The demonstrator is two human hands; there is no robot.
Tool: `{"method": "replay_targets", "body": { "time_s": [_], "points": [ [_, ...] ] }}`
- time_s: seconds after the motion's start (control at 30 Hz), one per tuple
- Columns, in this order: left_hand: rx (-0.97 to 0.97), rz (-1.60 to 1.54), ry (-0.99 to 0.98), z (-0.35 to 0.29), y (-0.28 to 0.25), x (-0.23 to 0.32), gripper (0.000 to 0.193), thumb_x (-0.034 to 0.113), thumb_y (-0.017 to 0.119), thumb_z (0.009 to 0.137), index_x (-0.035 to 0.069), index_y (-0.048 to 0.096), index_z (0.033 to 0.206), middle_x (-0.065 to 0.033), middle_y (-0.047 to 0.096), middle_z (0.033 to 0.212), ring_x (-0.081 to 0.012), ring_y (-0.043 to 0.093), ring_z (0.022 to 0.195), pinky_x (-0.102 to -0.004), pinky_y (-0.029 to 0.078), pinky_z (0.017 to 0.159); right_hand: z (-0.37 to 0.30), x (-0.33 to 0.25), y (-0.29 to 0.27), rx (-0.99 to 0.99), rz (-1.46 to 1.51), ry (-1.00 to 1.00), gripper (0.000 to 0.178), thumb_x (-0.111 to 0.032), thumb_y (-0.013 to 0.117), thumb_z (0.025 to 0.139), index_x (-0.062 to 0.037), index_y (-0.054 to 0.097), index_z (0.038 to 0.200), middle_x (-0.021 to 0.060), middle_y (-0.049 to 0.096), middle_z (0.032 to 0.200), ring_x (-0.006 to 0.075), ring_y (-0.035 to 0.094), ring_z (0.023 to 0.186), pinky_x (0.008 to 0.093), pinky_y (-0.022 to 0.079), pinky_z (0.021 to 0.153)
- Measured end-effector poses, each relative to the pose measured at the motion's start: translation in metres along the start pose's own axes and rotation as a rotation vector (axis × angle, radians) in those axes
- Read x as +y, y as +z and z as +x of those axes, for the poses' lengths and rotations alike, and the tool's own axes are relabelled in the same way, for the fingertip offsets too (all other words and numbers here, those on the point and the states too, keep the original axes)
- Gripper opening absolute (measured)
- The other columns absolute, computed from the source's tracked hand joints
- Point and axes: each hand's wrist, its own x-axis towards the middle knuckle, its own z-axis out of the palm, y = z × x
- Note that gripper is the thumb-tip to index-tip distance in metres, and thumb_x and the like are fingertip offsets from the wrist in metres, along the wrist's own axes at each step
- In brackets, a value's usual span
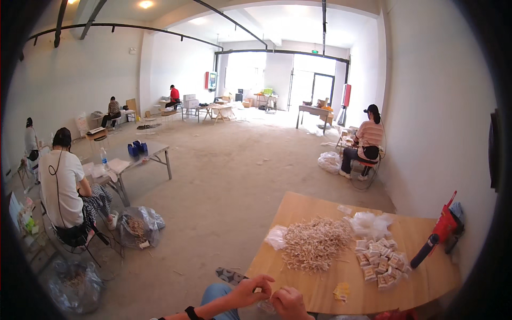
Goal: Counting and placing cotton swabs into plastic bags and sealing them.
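At the near left edge of the wooden table (314,285), my left hand (253,292) is closed in a pinch, a dark band on its wrist. Close beside it, my right hand (289,303) has its fingers curled together. A bit of clear plastic (265,306) shows just below and between the hands; whatever is in the fingers is too small to name. Beyond them lies a large heap of thin, pale sticks (314,242). Several small white packets (381,261) are piled to its right. Some small yellow slips (342,291) lie near my right hand.
Clear plastic bags (369,224) lie behind the packets. A dark cylinder (425,250) and a red object (444,221) stand at the right, by the wall. Left on the floor are bags of sticks (140,226). A seated person (64,184) works at a grey table (144,160).
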Motion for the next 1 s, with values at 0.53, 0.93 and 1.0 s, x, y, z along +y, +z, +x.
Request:
{"method": "replay_targets", "body": {
  "time_s": [0.53,0.93,1.0],
  "points": [
    [-0.032,-0.363,-0.234,-0.01,0.009,-0.01,0.027,0.002,0.068,0.092,0.001,0.06,0.118,-0.0023,0.067,0.105,-0.01,0.064,0.099,-0.0292,0.055,0.086,0.01,0.0,-0.013,0.104,0.23,0.329,0.017,-0.015,0.069,0.091,-0.0009,0.062,0.086,0.0116,0.06,0.072,0.021,0.057,0.063,0.0351,0.044,0.057],
    [-0.077,-0.529,-0.358,-0.006,0.003,-0.011,0.023,0.002,0.071,0.088,0.0,0.06,0.109,-0.0006,0.065,0.099,-0.0064,0.062,0.092,-0.024,0.051,0.081,0.019,0.012,0.003,-0.002,0.393,0.491,0.019,-0.014,0.064,0.095,0.0009,0.062,0.084,0.0045,0.058,0.067,0.0074,0.053,0.064,0.0265,0.042,0.056],
    [-0.077,-0.6,-0.393,-0.007,0.002,-0.015,0.033,0.002,0.074,0.085,-0.001,0.059,0.114,-0.0025,0.067,0.103,-0.0086,0.063,0.097,-0.0255,0.052,0.084,0.017,0.017,0.009,0.042,0.345,0.473,0.018,-0.013,0.063,0.096,0.0016,0.062,0.085,0.0059,0.061,0.068,0.0072,0.054,0.064,0.0258,0.043,0.056]
  ]
}}
